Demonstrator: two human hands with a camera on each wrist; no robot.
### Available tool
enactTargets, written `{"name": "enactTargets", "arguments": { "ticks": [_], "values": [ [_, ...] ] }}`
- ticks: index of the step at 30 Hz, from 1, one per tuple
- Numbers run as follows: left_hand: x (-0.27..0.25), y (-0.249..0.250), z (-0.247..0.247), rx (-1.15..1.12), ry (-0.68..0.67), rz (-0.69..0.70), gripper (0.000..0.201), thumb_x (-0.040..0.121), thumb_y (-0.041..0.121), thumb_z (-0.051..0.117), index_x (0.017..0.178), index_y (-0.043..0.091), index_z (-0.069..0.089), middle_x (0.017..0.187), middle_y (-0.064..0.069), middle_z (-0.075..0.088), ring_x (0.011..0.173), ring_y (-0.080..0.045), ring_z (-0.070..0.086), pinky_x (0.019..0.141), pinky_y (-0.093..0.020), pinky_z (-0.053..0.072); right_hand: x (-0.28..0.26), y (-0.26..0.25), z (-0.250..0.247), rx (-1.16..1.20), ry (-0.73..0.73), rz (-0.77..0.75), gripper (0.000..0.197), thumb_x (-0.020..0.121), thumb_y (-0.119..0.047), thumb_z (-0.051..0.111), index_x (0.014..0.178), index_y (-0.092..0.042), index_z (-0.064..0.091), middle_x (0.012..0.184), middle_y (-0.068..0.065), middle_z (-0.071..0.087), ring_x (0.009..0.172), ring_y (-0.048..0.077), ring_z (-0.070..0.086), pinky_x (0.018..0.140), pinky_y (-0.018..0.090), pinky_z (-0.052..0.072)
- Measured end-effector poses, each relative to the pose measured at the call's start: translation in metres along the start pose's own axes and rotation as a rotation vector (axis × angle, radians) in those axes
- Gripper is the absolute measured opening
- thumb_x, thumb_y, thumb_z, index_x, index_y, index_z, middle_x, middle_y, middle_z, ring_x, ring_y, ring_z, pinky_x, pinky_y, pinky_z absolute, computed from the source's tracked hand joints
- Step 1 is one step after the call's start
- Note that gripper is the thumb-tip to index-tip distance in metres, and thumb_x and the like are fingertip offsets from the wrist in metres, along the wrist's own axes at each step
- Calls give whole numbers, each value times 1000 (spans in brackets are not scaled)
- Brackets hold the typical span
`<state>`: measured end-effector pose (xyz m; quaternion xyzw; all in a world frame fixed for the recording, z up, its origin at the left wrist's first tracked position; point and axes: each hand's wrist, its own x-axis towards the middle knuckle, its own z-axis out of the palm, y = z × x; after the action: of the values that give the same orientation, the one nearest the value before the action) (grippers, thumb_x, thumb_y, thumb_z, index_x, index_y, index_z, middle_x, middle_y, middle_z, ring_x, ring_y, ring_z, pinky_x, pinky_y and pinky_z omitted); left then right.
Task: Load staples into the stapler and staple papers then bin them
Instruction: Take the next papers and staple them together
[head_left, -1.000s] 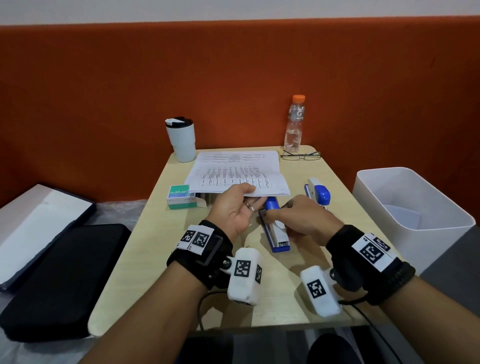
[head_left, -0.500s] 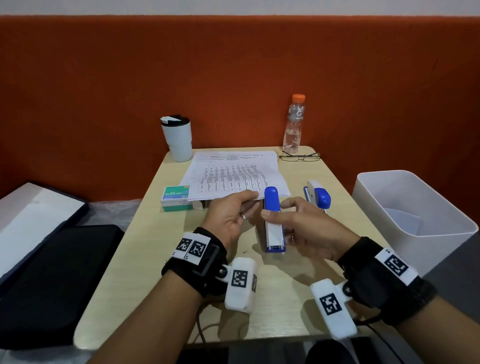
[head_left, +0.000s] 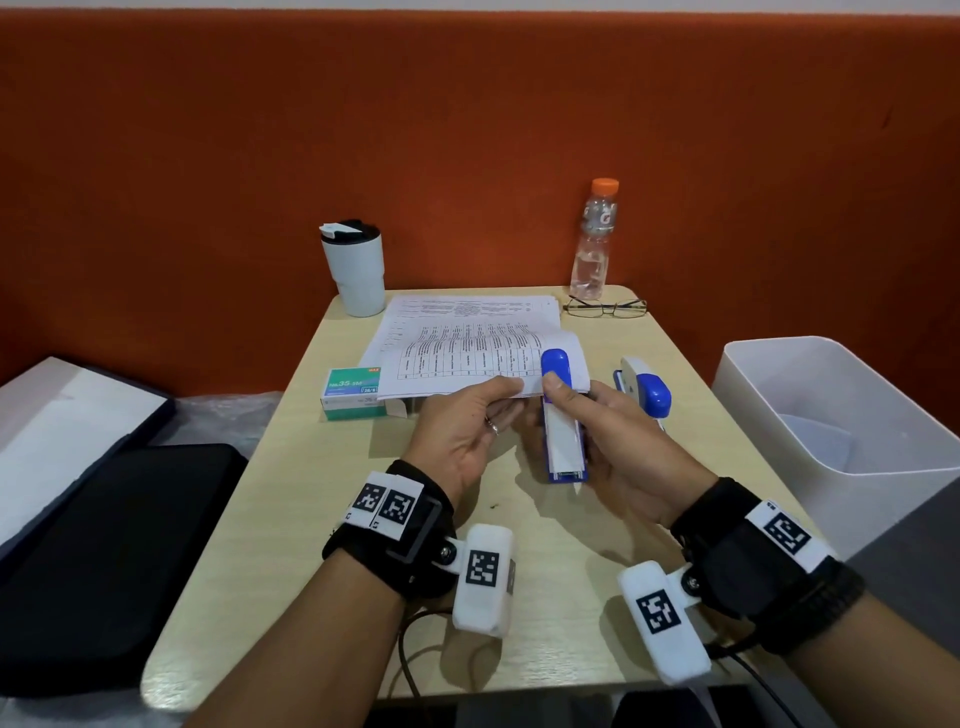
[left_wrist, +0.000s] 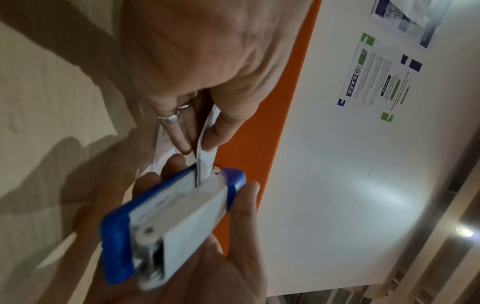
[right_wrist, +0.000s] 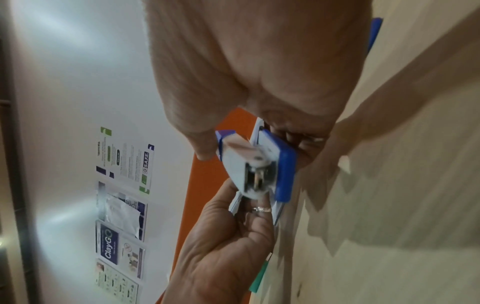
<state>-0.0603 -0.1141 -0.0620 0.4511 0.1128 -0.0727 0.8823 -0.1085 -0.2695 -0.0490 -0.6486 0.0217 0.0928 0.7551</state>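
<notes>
Gripping stapler: right hand | left hand fingers pinch papers

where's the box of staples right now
In the head view the green staple box sits on the table's left side, beside the left hand, its right end tucked under the printed papers.

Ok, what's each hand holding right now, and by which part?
The right hand grips the blue stapler around its body, thumb on top near the front. The left hand pinches the papers at their near edge.
</notes>
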Motion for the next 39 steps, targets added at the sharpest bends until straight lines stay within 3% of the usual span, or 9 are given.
{"name": "enactTargets", "arguments": {
  "ticks": [6, 11, 13, 17, 21, 25, 29, 35, 39],
  "values": [
    [1, 0, -1, -30, -15, -10, 35, 84, -20, 68, 108, 5, 69, 96, -16, 79, 79, -25, 77, 80, -33, 64, 3, -1, 5, 67, 12, 59, 55, 98, -57, 66, 115, -6, 71, 92, 16, 72, 79, 28, 67, 72, 38, 57],
    [0, -2, 2, -42, -29, 2, 32, 85, -21, 67, 104, 5, 68, 92, -15, 78, 82, -25, 75, 85, -35, 62, 2, -4, 10, 67, 51, 94, 63, 92, -73, 63, 102, -11, 67, 86, 13, 60, 65, 25, 60, 61, 35, 50],
    [-1, -2, 2, -48, -34, 18, 33, 85, -21, 67, 105, 6, 68, 93, -14, 78, 81, -25, 75, 83, -34, 63, 2, -4, 11, 71, 68, 82, 61, 92, -70, 64, 103, -11, 66, 86, 14, 61, 62, 24, 60, 58, 33, 50],
    [-2, -6, 2, -50, -39, 57, 38, 84, -20, 68, 114, 3, 68, 103, -17, 77, 83, -26, 75, 76, -30, 64, 2, -4, 13, 124, 73, 68, 62, 93, -60, 70, 117, -3, 72, 88, 15, 70, 69, 28, 67, 65, 35, 57],
    [-1, -8, 3, -40, -43, 91, 38, 85, -19, 69, 115, 3, 69, 112, -19, 77, 87, -27, 75, 77, -30, 63, 6, -1, 14, 160, 115, 33, 68, 91, -58, 75, 125, 0, 70, 91, 17, 70, 71, 29, 68, 59, 33, 58],
    [-1, -10, 2, -35, -43, 95, 37, 84, -18, 71, 114, 3, 70, 112, -19, 77, 95, -31, 75, 78, -30, 64, 9, 4, 14, 181, 162, -7, 59, 90, -53, 77, 121, -2, 73, 92, 16, 72, 68, 29, 68, 56, 32, 58],
    [0, -12, -1, -18, -36, 103, 46, 83, -13, 74, 125, 5, 68, 113, -14, 78, 108, -33, 74, 79, -28, 63, 10, 6, 13, 179, 168, -36, 52, 90, -49, 79, 120, -7, 75, 93, 17, 75, 66, 28, 69, 55, 32, 59],
    [2, -14, -1, -30, -55, 129, 53, 84, -13, 74, 131, 8, 65, 117, -12, 77, 111, -31, 73, 84, -31, 62, 8, 7, 14, 161, 192, -83, 45, 91, -42, 80, 120, -8, 76, 85, 15, 74, 59, 23, 67, 52, 29, 57],
    [3, -15, -1, -32, -57, 117, 49, 84, -12, 74, 129, 6, 66, 116, -13, 77, 112, -33, 73, 86, -31, 62, 8, 9, 14, 170, 207, -92, 43, 90, -42, 81, 119, -9, 77, 93, 23, 76, 63, 27, 67, 54, 30, 58]
  ]
}}
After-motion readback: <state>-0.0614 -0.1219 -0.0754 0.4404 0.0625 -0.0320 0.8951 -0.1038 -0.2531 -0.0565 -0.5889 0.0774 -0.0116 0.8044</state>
